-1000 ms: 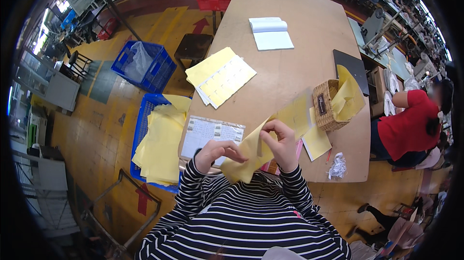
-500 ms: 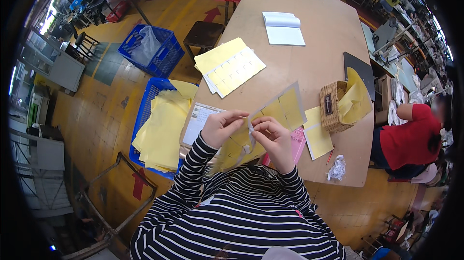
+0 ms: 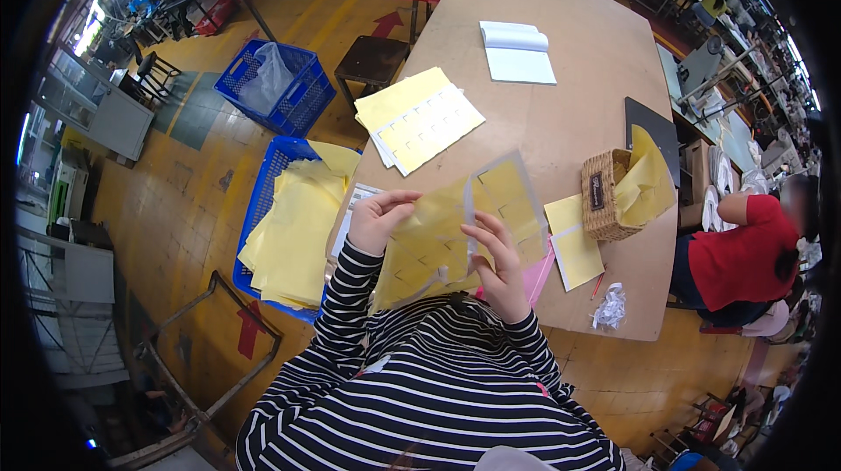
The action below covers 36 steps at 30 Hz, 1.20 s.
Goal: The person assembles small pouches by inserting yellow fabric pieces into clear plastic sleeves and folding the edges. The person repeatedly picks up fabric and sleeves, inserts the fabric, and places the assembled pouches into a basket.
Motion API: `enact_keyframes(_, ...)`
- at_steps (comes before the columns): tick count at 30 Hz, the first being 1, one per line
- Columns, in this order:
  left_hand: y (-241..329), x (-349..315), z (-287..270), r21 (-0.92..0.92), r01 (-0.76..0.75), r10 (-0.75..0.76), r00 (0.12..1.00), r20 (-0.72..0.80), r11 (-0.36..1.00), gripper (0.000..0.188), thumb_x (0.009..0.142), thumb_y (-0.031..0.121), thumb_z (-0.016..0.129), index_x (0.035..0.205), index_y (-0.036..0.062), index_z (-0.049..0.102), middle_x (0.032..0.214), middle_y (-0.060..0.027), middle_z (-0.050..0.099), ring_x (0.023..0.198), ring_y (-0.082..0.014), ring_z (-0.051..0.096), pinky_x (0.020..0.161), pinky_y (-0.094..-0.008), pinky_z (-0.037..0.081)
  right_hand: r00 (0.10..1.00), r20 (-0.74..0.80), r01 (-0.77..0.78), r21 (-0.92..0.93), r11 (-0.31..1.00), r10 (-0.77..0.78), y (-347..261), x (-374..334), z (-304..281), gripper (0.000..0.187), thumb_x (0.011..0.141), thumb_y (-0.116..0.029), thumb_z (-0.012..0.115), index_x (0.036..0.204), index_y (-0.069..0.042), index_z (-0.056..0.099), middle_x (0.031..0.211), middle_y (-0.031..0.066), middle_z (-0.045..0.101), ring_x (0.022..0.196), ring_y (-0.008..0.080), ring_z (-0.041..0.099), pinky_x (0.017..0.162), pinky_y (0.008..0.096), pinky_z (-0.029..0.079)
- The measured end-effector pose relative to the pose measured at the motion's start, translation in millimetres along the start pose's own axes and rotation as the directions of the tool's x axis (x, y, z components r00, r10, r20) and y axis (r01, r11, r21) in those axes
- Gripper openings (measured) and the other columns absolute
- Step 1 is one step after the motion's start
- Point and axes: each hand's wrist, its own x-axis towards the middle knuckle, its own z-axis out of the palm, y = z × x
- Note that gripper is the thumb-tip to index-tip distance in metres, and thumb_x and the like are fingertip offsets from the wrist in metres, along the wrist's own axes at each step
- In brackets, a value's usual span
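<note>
A yellow translucent sheet (image 3: pixel 429 230) with small dark corner marks hangs in front of me, above the table's near edge. Down it runs a pale strip (image 3: pixel 469 208), whose lower end looks loose and curled. My left hand (image 3: pixel 377 219) pinches the sheet's upper left edge between thumb and fingers. With bent fingers, my right hand (image 3: pixel 499 268) grips the sheet beside the strip; its fingertips partly cover the strip. Behind the sheet, a pink flat item (image 3: pixel 538 280) and a white written paper (image 3: pixel 361 196) show only in part.
Yellow and white sheets (image 3: pixel 420 120) and an open notebook (image 3: pixel 519 66) lie on the table (image 3: pixel 578 50). At right stand a wicker basket (image 3: pixel 611 208) with yellow sheets, a red pencil (image 3: pixel 598 285) and crumpled white strips (image 3: pixel 610 306). Left is a blue crate (image 3: pixel 254 226) of yellow sheets.
My left hand has left the strip and moved left to the sheet's edge. The sheet is now spread flatter and more squarely toward me. My right hand has stayed near the strip.
</note>
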Motion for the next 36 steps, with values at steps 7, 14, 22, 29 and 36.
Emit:
enact_keyframes(7,-15,9,-30,-0.094,-0.123,0.109,0.984,-0.138,0.988,0.02,0.084,0.001,0.057,0.103,-0.0042,0.064,0.089,-0.0064,0.067,0.08,-0.0087,0.061,0.074,-0.0194,0.048,0.992,0.071,-0.116,0.132,0.984,0.108,16,-15,-5,0.048,0.073,0.005,0.052,0.121,0.003,0.055,0.13,0.0148,0.049,0.123,0.0238,0.045,0.103,0.0347,0.034)
enact_keyframes(14,-16,4,-32,0.03,-0.212,0.214,0.958,-0.192,0.977,0.018,0.083,-0.004,0.051,0.095,-0.0048,0.065,0.088,-0.0047,0.066,0.083,-0.0096,0.061,0.077,-0.0208,0.047,0.986,0.139,0.001,0.563,0.826,-0.096,26,-22,-24,0.045,0.079,-0.006,0.063,0.123,0.0,0.055,0.135,0.016,0.044,0.128,0.0277,0.039,0.107,0.0408,0.029)
enact_keyframes(22,-9,5,-67,-0.047,-0.448,0.409,0.849,-0.335,0.893,0.016,0.087,-0.002,0.055,0.098,-0.0029,0.066,0.094,-0.0067,0.067,0.088,-0.0111,0.061,0.082,-0.0217,0.046,0.822,-0.517,0.297,0.747,0.594,0.239,56,-15,-60,0.056,0.09,-0.031,0.055,0.138,-0.009,0.035,0.129,0.012,0.045,0.117,0.022,0.045,0.102,0.0391,0.033)
enact_keyframes(29,1,-4,-117,-0.437,-0.48,0.383,0.875,-0.295,0.761,0.014,0.093,0.007,0.05,0.1,0.0026,0.062,0.101,-0.0129,0.066,0.089,-0.0215,0.065,0.08,-0.035,0.054,0.746,-0.423,-0.208,0.585,0.784,0.514,126,9,-48,0.061,0.09,-0.027,0.056,0.141,-0.009,0.029,0.138,0.0124,0.035,0.126,0.02,0.034,0.107,0.0372,0.024)
enact_keyframes(36,-13,-8,-73,0.086,-0.439,0.445,0.855,-0.267,0.894,0.014,0.089,0.002,0.058,0.102,0.001,0.063,0.092,0.0,0.064,0.083,-0.0055,0.057,0.076,-0.0198,0.046,0.95,-0.291,-0.026,0.283,0.959,0.112,52,43,-10,0.032,0.088,-0.013,0.057,0.117,0.0,0.056,0.116,0.01,0.056,0.112,0.0197,0.05,0.099,0.0323,0.037)
